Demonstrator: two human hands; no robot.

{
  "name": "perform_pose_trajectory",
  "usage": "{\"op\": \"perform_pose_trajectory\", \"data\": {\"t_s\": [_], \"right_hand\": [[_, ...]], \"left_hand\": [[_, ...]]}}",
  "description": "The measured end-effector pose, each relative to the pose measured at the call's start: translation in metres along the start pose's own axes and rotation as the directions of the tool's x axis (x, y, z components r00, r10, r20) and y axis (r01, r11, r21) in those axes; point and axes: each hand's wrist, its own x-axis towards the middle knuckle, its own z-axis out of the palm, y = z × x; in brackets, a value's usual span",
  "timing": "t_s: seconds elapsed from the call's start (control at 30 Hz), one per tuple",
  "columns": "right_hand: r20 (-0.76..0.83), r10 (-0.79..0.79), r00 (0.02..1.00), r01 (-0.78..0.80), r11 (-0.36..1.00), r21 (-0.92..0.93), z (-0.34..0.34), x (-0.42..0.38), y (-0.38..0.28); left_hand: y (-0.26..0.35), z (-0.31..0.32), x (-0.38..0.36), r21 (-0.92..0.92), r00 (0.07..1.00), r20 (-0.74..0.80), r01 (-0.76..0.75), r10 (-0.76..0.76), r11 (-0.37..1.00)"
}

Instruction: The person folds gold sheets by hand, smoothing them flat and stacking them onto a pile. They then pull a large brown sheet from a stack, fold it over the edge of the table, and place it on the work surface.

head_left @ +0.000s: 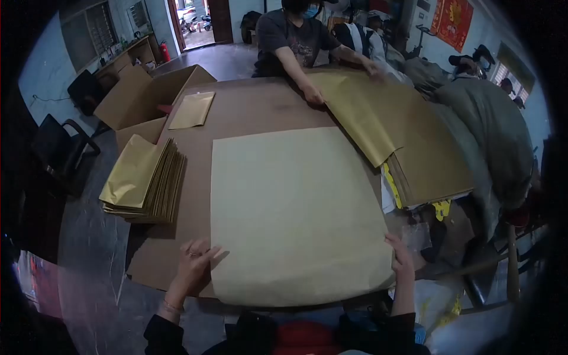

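Observation:
A large pale cream sheet of paper [296,207] lies flat on the brown cardboard tabletop in front of me, its near edge curving down toward my body. At its left edge, near the lower corner, my left hand [195,260] pinches the paper between thumb and fingers; a ring and a bracelet show on this hand. My right hand [402,255] grips the opposite edge, fingers curled around it. Across the table a co-worker [299,44] in a dark T-shirt and mask holds a large gold sheet of paper [361,112] by its edge with one hand.
Folded gold paper [139,177] is piled at the left table edge, with one folded gold piece [192,110] behind it. An open cardboard box [142,97] stands beyond. Brown cardboard sheets [432,171] are stacked at right, beside large grey-green bundles [485,124]. A black chair [62,148] stands left.

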Motion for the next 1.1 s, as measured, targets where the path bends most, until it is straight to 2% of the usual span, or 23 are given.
{"op": "perform_pose_trajectory", "data": {"t_s": [0.07, 0.13, 0.17, 0.23, 0.27, 0.3, 0.33, 0.37, 0.4, 0.53, 0.6, 0.63, 0.67, 0.7, 0.73, 0.77, 0.8, 0.83, 0.9, 0.97, 1.03, 1.07, 1.1], "right_hand": [[0.030, 0.033, 0.999, -0.033, 0.999, 0.016, 0.036, 0.001, -0.018], [-0.245, 0.022, 0.969, -0.127, 0.897, -0.424, 0.072, -0.013, -0.041], [-0.202, -0.113, 0.973, 0.012, 0.896, -0.445, 0.041, 0.003, -0.027], [-0.121, -0.074, 0.990, -0.009, 0.819, -0.573, 0.017, 0.011, -0.043], [-0.033, -0.040, 0.999, 0.007, 0.730, -0.683, 0.013, 0.016, -0.047], [-0.046, -0.009, 0.999, -0.026, 0.723, -0.690, 0.020, 0.009, -0.058], [-0.026, 0.134, 0.991, -0.100, 0.585, -0.805, 0.032, -0.004, -0.076], [-0.027, 0.276, 0.961, -0.146, 0.422, -0.895, 0.037, -0.013, -0.084], [0.027, 0.380, 0.925, -0.173, 0.483, -0.859, 0.030, -0.016, -0.081], [0.075, 0.528, 0.846, -0.166, 0.394, -0.904, 0.012, -0.025, -0.070], [0.115, 0.461, 0.880, -0.151, 0.501, -0.852, -0.014, -0.020, -0.068], [0.116, 0.461, 0.880, -0.150, 0.499, -0.854, -0.026, -0.014, -0.070], [0.245, 0.357, 0.901, -0.086, 0.702, -0.707, -0.038, -0.005, -0.072], [0.347, 0.226, 0.910, -0.019, 0.859, -0.511, -0.049, 0.005, -0.072], [0.395, 0.220, 0.892, -0.049, 0.916, -0.399, -0.043, 0.018, -0.073], [0.399, 0.225, 0.889, -0.052, 0.915, -0.400, -0.038, 0.026, -0.068], [0.228, 0.088, 0.970, -0.048, 0.984, -0.174, 0.000, 0.023, -0.060], [0.017, -0.014, 1.000, 0.013, 0.998, 0.055, 0.021, 0.026, -0.057], [0.072, 0.006, 0.997, -0.015, 0.993, 0.121, 0.018, 0.049, -0.057], [0.126, 0.023, 0.992, -0.047, 0.980, 0.192, 0.024, 0.064, -0.060], [0.034, 0.008, 0.999, 0.005, 0.929, -0.371, 0.051, 0.069, -0.067], [-0.004, -0.019, 1.000, 0.012, 0.783, -0.621, 0.057, 0.072, -0.069], [0.076, -0.040, 0.996, 0.084, 0.637, -0.767, 0.053, 0.076, -0.073]], "left_hand": [[0.003, -0.007, 0.010, -0.092, 0.997, 0.015, -0.070, 0.071, 0.993], [0.004, -0.013, 0.020, -0.141, 0.995, 0.040, -0.084, 0.090, 0.986], [0.005, -0.014, 0.025, -0.192, 0.958, 0.167, -0.201, 0.234, 0.961], [0.003, -0.005, 0.030, -0.349, 0.836, 0.305, -0.348, 0.456, 0.870], [0.000, -0.002, 0.029, -0.372, 0.835, 0.320, -0.324, 0.448, 0.870], [-0.004, 0.000, 0.029, -0.447, 0.853, 0.358, -0.200, 0.379, 0.872], [-0.008, 0.002, 0.028, -0.509, 0.860, 0.403, -0.075, 0.314, 0.858], [-0.011, 0.002, 0.027, -0.522, 0.853, 0.419, -0.053, 0.311, 0.851], [-0.013, 0.000, 0.028, -0.542, 0.847, 0.441, -0.013, 0.297, 0.841], [-0.009, -0.018, 0.028, -0.614, 0.836, 0.476, 0.093, 0.274, 0.783], [-0.017, -0.017, 0.027, -0.632, 0.835, 0.468, 0.088, 0.289, 0.770], [-0.029, -0.014, 0.023, -0.706, 0.796, 0.574, 0.360, 0.194, 0.609], [-0.037, -0.011, 0.022, -0.703, 0.720, 0.682, 0.597, 0.130, 0.386], [-0.036, -0.016, 0.030, -0.626, 0.671, 0.741, 0.697, -0.011, 0.348], [-0.037, -0.012, 0.036, -0.625, 0.670, 0.742, 0.700, -0.015, 0.347], [-0.039, -0.006, 0.041, -0.639, 0.693, 0.710, 0.708, -0.125, 0.299], [-0.039, 0.000, 0.045, -0.655, 0.701, 0.674, 0.713, -0.232, 0.250], [-0.036, 0.004, 0.051, -0.652, 0.698, 0.677, 0.716, -0.234, 0.249], [-0.030, 0.011, 0.063, -0.553, 0.558, 0.704, 0.819, -0.439, 0.155], [-0.030, 0.014, 0.068, -0.555, 0.527, 0.724, 0.828, -0.446, 0.079], [-0.039, 0.021, 0.067, -0.551, 0.493, 0.742, 0.834, -0.454, 0.006], [-0.050, 0.034, 0.061, -0.495, 0.422, 0.781, 0.868, -0.459, -0.043], [-0.050, 0.034, 0.063, -0.436, 0.350, 0.816, 0.895, -0.460, -0.093]]}}
